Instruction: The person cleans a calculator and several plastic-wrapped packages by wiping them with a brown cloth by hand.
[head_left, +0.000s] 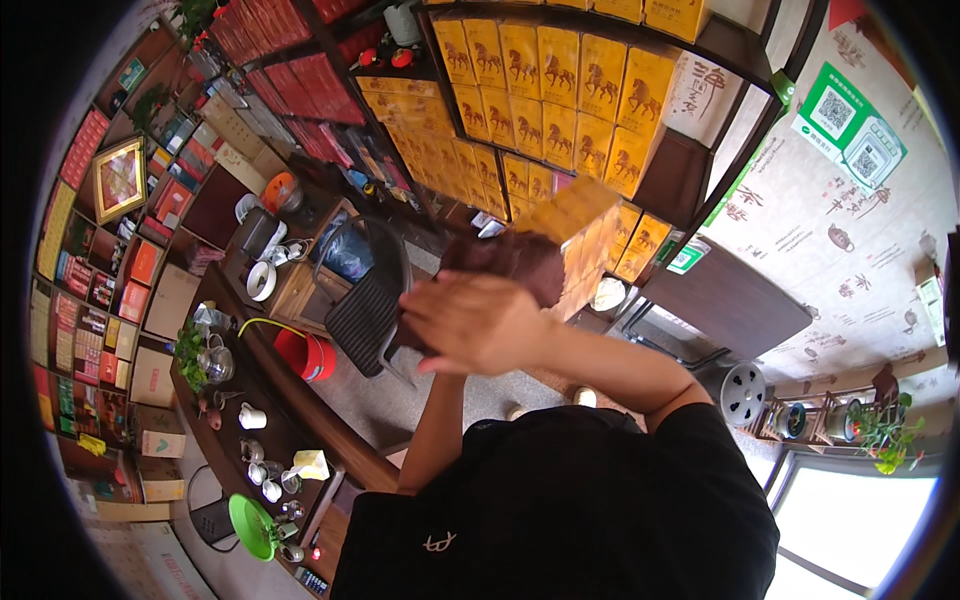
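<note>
My right hand (480, 322) reaches across from the right, palm down and blurred, over a dark brown cloth-like bundle (517, 262). Its fingers lie against the bundle; whether they grip it cannot be told. From below rises my left forearm, its hand hidden behind the right hand and the bundle. Just beyond the bundle stands a block of stacked yellow boxes (592, 225), partly covered by it. Behind are shelves of yellow boxes printed with a horse (559, 64). A black slatted armchair (364, 322) is left of my hands.
A dark wooden counter (300, 405) at left bears a glass teapot (217, 364), a white pitcher (253, 416) and a green basin (251, 525). A red bucket (306, 355) stands by the chair. At right are a brown table top (735, 300) and a plant rack (817, 420).
</note>
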